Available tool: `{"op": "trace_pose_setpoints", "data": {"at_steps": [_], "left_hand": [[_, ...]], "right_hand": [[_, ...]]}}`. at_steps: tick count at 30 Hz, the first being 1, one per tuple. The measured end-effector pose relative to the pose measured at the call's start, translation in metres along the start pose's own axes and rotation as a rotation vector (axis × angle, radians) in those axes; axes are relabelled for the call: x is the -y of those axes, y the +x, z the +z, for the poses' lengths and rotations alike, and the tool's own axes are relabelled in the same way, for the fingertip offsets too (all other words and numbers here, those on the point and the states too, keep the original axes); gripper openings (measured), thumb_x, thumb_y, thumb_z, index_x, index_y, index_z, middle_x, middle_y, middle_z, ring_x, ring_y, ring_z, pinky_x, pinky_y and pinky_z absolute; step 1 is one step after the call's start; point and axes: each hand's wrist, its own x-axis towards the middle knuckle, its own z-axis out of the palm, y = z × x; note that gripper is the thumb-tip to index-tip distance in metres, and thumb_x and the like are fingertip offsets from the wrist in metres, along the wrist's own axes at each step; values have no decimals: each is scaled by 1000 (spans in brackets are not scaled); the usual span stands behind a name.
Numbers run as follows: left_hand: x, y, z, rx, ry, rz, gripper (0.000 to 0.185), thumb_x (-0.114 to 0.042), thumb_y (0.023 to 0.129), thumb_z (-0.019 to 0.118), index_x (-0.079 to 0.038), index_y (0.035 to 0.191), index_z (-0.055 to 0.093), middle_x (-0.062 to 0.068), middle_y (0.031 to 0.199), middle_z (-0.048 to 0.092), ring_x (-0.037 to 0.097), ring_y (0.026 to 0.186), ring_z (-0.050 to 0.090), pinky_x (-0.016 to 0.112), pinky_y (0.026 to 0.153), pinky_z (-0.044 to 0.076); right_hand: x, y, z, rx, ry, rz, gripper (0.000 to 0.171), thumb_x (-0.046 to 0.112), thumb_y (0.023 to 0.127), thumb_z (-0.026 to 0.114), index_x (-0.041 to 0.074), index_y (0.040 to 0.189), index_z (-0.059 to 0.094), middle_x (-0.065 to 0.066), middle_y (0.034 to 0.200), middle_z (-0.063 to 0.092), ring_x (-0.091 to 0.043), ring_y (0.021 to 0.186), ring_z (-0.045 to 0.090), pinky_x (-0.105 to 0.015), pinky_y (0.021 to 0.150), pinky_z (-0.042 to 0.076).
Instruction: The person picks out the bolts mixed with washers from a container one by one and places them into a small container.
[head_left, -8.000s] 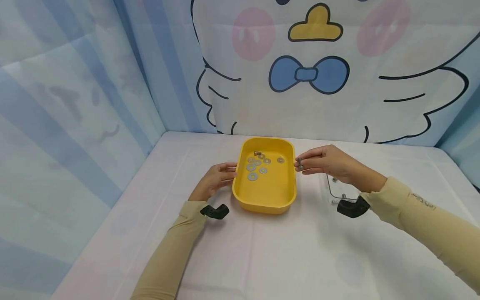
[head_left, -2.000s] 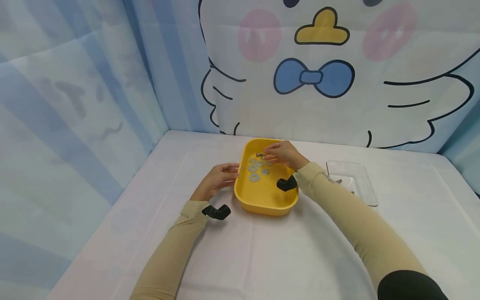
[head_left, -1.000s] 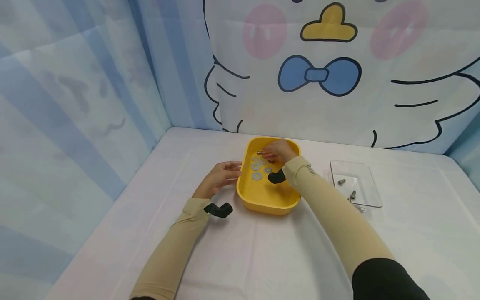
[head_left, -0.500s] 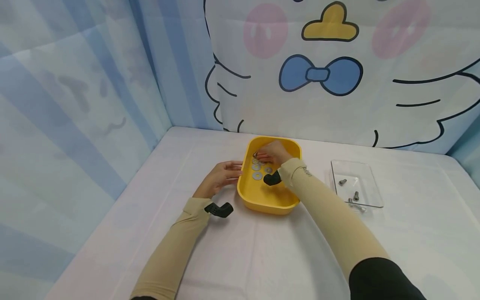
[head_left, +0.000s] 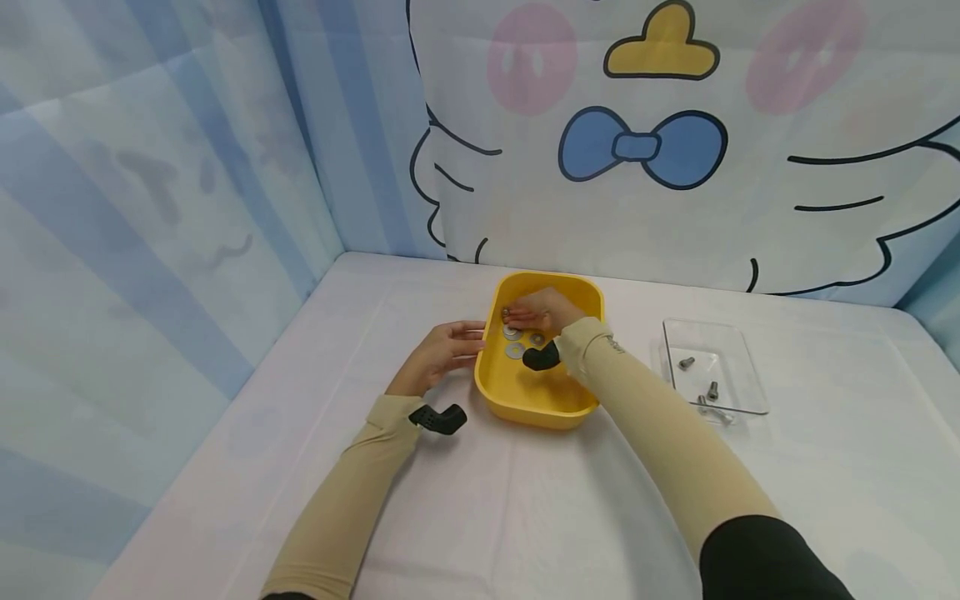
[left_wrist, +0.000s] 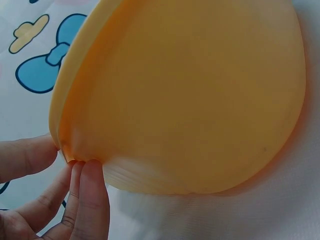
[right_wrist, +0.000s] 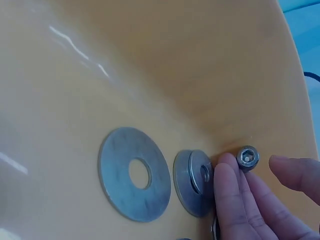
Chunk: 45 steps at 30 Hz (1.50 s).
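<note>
My left hand (head_left: 441, 357) rests straight fingers against the left outer wall of a yellow tray (head_left: 536, 414); in the left wrist view one digit touches the rim. Inside the tray, my right hand (head_left: 546, 308) reaches to the far left part. The right wrist view shows a socket-head screw (right_wrist: 247, 158) against its fingers, with a visible gap between thumb tip and screw head. Beside those fingers lie a large flat washer (right_wrist: 114, 175) and some overlapping washers (right_wrist: 185, 187). More washers (head_left: 514, 351) show nearer the tray's middle. The hand hides part of the tray floor.
Right of the tray stands a clear plastic box (head_left: 738, 367) with small screws (head_left: 712, 390) inside. A white cloth (head_left: 600, 508) covers the table. Behind it hangs a printed curtain (head_left: 750, 242), with a blue-striped curtain (head_left: 172, 250) on the left.
Eight seconds ago my right hand held a small metal piece outside the tray's right edge. Since then it has reached inside and slid left, the screw shifting toward the left wall. My left hand stays put.
</note>
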Motion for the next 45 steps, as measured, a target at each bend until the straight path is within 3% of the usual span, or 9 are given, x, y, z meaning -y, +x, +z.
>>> {"op": "trace_pose_setpoints", "data": {"at_steps": [4,9,15,18,29,37,40,44,45], "left_hand": [[0,1,0,-6,-4,-6,43,-6,90,60,-10,133,53,12,132,55,23,112,58,38,101,49],[1,2,0,-1,-3,-10,43,-6,90,60,-10,132,53,11,133,55,22,113,58,38,101,49],[1,3,-1,-5,-2,-5,42,-6,90,60,-11,132,53,11,131,56,21,111,59,37,100,50],[0,3,0,-11,0,-11,43,-7,90,61,-12,132,54,11,131,56,21,110,59,36,99,50],[0,3,0,-16,2,-21,42,-7,90,61,-12,132,54,11,131,56,21,111,59,37,100,50],[-1,2,1,-4,13,-2,43,-6,90,60,-9,133,52,13,131,55,22,113,58,38,101,49],[0,2,1,6,18,7,44,-5,91,59,-8,134,51,14,133,53,23,115,57,38,102,48],[0,1,0,9,22,7,45,-5,90,60,-8,134,51,14,134,53,24,116,56,39,103,48],[0,1,0,10,24,5,45,-6,91,60,-9,134,50,14,134,53,24,116,56,39,102,48]], "right_hand": [[-1,0,1,4,38,11,37,6,96,50,-8,130,50,-17,119,60,-14,74,66,-25,91,53],[-2,-1,2,-4,74,-11,39,3,93,53,-8,130,50,-15,105,66,-15,75,65,-27,94,51],[-3,-1,4,-18,89,-36,39,0,91,55,-9,129,51,-6,70,66,-15,68,66,-29,92,52],[-3,-1,4,-31,93,-37,38,-1,90,57,-9,127,53,-5,66,65,-15,67,66,-30,92,52],[-4,4,3,-54,44,-43,36,1,89,59,-7,124,57,-9,86,71,-14,71,66,-30,91,53],[-8,5,0,-27,38,-85,36,1,90,57,-6,126,56,-2,73,67,-11,69,66,-31,95,52],[-9,5,0,-23,35,-92,36,2,91,57,-6,126,56,-7,88,69,-11,73,65,-31,98,50],[-10,5,0,-28,4,-107,35,4,92,57,-5,126,56,-17,123,62,-10,75,64,-31,98,50],[-10,6,0,-30,-5,-113,35,4,92,57,-5,126,56,-17,123,63,-10,74,65,-32,98,50]]}}
